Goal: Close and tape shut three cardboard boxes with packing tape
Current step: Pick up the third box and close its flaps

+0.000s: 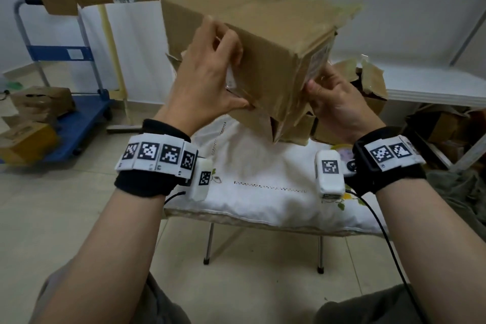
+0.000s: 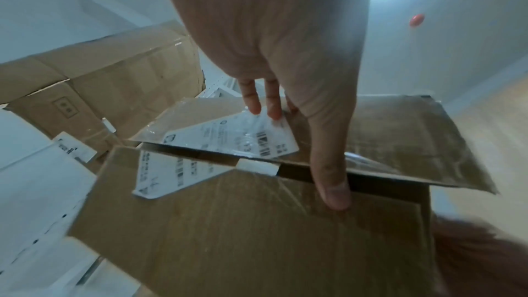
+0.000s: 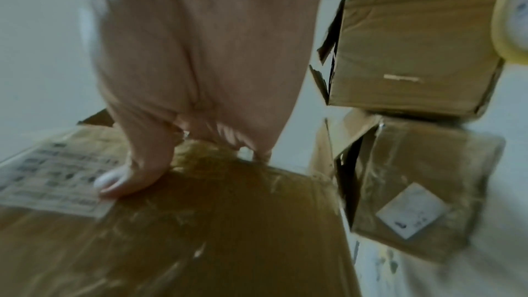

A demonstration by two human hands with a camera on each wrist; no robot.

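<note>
A brown cardboard box is held in the air, tilted, above the cloth-covered table. My left hand grips its near left end: the fingers lie on a flap that bears a white label, and the thumb reaches across the open gap onto the other flap of the box. My right hand grips the lower right corner, its thumb pressed beside a printed label on the box and its fingers behind the edge. A yellowish tape roll shows at the far right.
Two more brown boxes with loose flaps stand behind on the table. A blue trolley with small boxes is on the floor to the left. A white shelf runs along the right.
</note>
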